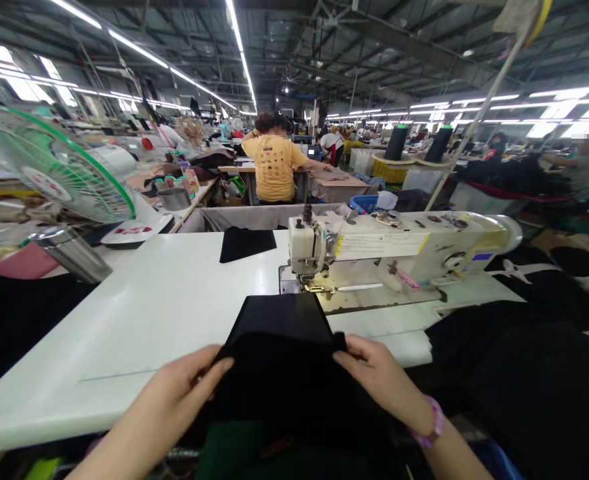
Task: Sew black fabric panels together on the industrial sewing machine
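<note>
Black fabric piece (284,340) lies on the near edge of the white worktop (164,307), its far end just in front of the sewing machine (389,250) needle area, its near end hanging over the edge toward the body.

Around it: second small black piece (247,243) farther back on the worktop, well apart. Green-caged fan (57,163) at far left, with a metal cup (71,253) tipped just beside it. Heap of dark cloth (534,373) to the right, below the machine's base. Person in a yellow shirt (273,167) seated at a station beyond, back turned. Nothing lies between the fabric and the machine foot.

Left hand (184,387): fingers curled, thumb on top, pinching the left edge of the fabric piece. Right hand (379,373): fingers closed on the right edge, thumb over the cloth; pink band (431,423) on the wrist. Both hands grip the same piece, one on each side.
</note>
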Action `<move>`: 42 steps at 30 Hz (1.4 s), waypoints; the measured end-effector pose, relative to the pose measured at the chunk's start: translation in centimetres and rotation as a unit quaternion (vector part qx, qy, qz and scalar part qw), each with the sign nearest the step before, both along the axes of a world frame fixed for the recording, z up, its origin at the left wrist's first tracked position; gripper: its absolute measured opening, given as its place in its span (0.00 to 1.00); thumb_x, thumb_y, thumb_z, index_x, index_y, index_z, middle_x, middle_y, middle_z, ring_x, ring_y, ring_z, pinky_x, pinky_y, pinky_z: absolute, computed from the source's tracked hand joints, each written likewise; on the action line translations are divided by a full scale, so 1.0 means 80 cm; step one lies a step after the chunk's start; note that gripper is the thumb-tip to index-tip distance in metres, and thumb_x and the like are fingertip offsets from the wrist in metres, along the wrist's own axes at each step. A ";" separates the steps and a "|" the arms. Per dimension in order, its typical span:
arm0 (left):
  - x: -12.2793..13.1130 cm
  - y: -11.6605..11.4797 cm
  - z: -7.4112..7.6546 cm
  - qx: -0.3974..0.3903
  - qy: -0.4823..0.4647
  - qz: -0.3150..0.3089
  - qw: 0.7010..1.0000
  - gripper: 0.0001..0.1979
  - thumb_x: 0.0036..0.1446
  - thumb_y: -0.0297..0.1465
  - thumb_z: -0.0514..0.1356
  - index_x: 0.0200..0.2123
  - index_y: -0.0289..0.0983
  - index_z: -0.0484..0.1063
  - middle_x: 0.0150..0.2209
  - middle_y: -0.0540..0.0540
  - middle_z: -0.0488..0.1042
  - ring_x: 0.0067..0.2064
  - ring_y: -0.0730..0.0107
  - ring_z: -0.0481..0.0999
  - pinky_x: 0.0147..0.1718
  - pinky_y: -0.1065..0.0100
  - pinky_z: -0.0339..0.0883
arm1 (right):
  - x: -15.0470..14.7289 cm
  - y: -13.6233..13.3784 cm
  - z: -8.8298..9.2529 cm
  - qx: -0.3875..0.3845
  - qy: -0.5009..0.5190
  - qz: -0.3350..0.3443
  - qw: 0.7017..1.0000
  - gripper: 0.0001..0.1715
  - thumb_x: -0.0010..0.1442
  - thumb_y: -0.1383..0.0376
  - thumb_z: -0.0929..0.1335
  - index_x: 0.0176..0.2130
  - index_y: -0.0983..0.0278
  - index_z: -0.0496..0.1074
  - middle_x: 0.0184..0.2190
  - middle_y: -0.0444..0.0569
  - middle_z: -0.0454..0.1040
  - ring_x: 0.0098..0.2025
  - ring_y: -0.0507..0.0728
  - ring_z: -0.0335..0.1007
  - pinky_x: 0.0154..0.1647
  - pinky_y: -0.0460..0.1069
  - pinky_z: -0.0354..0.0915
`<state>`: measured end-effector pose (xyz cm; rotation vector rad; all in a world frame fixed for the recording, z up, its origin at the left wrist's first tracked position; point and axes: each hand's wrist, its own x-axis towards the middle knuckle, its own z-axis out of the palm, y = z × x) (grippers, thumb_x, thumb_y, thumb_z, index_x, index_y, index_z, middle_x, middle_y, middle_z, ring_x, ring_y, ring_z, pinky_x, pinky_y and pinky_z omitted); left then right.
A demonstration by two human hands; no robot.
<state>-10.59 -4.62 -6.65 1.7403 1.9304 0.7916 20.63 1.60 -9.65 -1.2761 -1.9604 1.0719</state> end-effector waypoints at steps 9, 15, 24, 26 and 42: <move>-0.008 0.157 -0.039 -0.041 0.152 0.011 0.988 0.05 0.51 0.32 0.59 0.28 0.40 0.65 0.36 0.39 0.74 0.39 0.51 0.75 0.38 0.59 0.66 | -0.079 0.108 -0.055 0.121 -0.020 -0.165 0.979 0.09 0.51 0.71 0.70 0.25 0.60 0.67 0.35 0.51 0.71 0.44 0.63 0.66 0.53 0.59 0.61; -0.003 0.141 -0.047 0.013 0.056 0.006 0.998 0.03 0.55 0.30 0.54 0.29 0.41 0.62 0.30 0.47 0.71 0.34 0.61 0.72 0.37 0.62 0.67 | -0.077 0.106 -0.063 0.093 0.071 -0.173 0.978 0.09 0.47 0.70 0.70 0.23 0.60 0.66 0.34 0.49 0.73 0.45 0.61 0.68 0.55 0.58 0.61; 0.015 0.066 -0.020 0.133 -0.341 0.013 0.930 0.05 0.53 0.33 0.64 0.35 0.40 0.76 0.55 0.43 0.73 0.57 0.59 0.72 0.54 0.63 0.65 | -0.069 0.076 -0.043 -0.053 0.258 -0.158 0.952 0.24 0.53 0.48 0.73 0.40 0.63 0.77 0.44 0.54 0.80 0.49 0.64 0.74 0.55 0.59 0.65; 0.017 0.060 -0.014 0.115 -0.369 0.014 0.922 0.07 0.54 0.33 0.64 0.37 0.42 0.79 0.57 0.44 0.73 0.58 0.58 0.72 0.55 0.63 0.65 | -0.070 0.072 -0.038 -0.089 0.285 -0.173 0.939 0.25 0.47 0.46 0.76 0.36 0.63 0.78 0.43 0.54 0.80 0.49 0.65 0.74 0.57 0.59 0.64; 0.020 0.045 -0.005 0.085 -0.384 0.035 0.918 0.11 0.55 0.40 0.66 0.39 0.43 0.84 0.50 0.45 0.79 0.54 0.55 0.75 0.60 0.58 0.62 | -0.029 0.046 -0.033 -0.021 0.218 -0.248 0.944 0.24 0.48 0.46 0.75 0.37 0.59 0.82 0.44 0.49 0.81 0.52 0.64 0.73 0.58 0.56 0.65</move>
